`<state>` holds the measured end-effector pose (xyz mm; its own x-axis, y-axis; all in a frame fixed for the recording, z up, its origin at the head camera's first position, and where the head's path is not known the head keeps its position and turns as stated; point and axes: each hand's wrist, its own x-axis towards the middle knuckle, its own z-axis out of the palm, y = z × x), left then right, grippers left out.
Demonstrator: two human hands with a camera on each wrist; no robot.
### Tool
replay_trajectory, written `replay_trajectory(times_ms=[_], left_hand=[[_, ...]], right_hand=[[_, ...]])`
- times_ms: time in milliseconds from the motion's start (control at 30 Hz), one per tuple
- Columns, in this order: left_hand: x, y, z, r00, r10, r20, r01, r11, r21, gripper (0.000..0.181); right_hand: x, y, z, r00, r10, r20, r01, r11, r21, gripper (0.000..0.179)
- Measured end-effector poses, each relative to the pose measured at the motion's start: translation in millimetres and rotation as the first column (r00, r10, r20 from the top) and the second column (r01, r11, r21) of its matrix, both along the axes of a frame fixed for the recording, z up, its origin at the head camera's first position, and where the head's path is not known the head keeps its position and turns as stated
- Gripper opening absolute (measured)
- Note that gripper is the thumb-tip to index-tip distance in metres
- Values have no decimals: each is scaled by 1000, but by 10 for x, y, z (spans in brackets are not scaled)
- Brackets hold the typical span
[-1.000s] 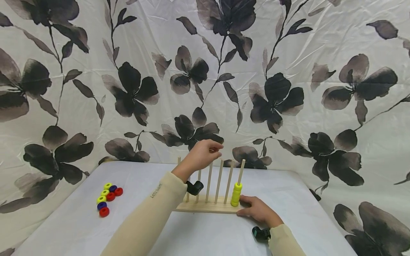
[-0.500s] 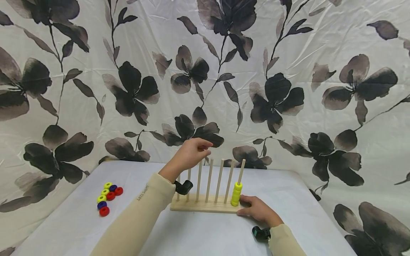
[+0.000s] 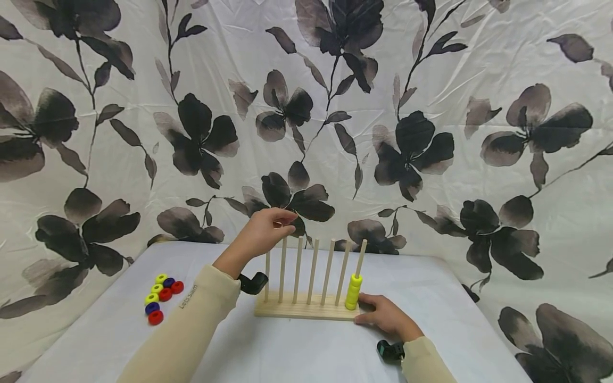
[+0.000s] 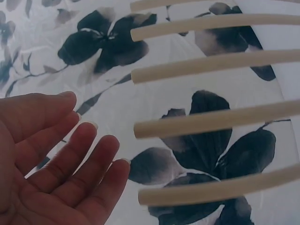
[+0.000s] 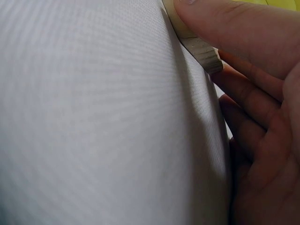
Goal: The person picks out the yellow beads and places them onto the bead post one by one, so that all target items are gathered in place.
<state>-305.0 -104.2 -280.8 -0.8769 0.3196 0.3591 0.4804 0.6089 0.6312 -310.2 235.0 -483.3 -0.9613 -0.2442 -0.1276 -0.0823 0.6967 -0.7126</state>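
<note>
- Wooden peg rack (image 3: 306,310) stands on the worktop (image 3: 306,348), yellow rings (image 3: 353,291) on its rightmost peg (image 3: 361,258).
- Left hand (image 3: 258,232): fingers relaxed, holding nothing, near peg tops (image 4: 147,75).
- Right hand (image 3: 385,315): fingers grip the rack's right end.

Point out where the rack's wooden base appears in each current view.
Head: the wooden base lies below center, under the row of pegs.
Left wrist: not in it; of the rack, only pegs show.
Right wrist: its right end shows at upper right, against the right hand.
Shared landmark, head and right wrist: the right hand.
</note>
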Motion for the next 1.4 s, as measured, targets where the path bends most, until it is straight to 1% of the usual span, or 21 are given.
replay_trajectory(times_ms=[333,467,700,900,1200,1400], left_hand=[[3,-257,-95,999,54,-3,-54,998,-14,36],[25,-348,-124,997,73,-5,-73,997,-14,37],[53,-503,-176,994,108,14,-108,994,-6,36],[59,-635,-245,993,118,7,-118,993,-10,37],[106,-780,-313,988,151,20,-150,988,-40,37],[107,-888,-357,987,159,9,-159,987,-36,38]], right_hand=[[11,-4,-6,1000,1,-9,-1,1000,-4,78],[3,-2,-9,1000,-3,-15,3,1000,7,78],[-16,8,-24,1000,-1,-15,1,1000,8,79],[-30,19,-37,1000,4,-17,-4,1000,12,81],[-16,2,-20,1000,-14,1,14,1000,-3,80],[-15,0,-22,1000,-17,-1,17,1000,-3,80]])
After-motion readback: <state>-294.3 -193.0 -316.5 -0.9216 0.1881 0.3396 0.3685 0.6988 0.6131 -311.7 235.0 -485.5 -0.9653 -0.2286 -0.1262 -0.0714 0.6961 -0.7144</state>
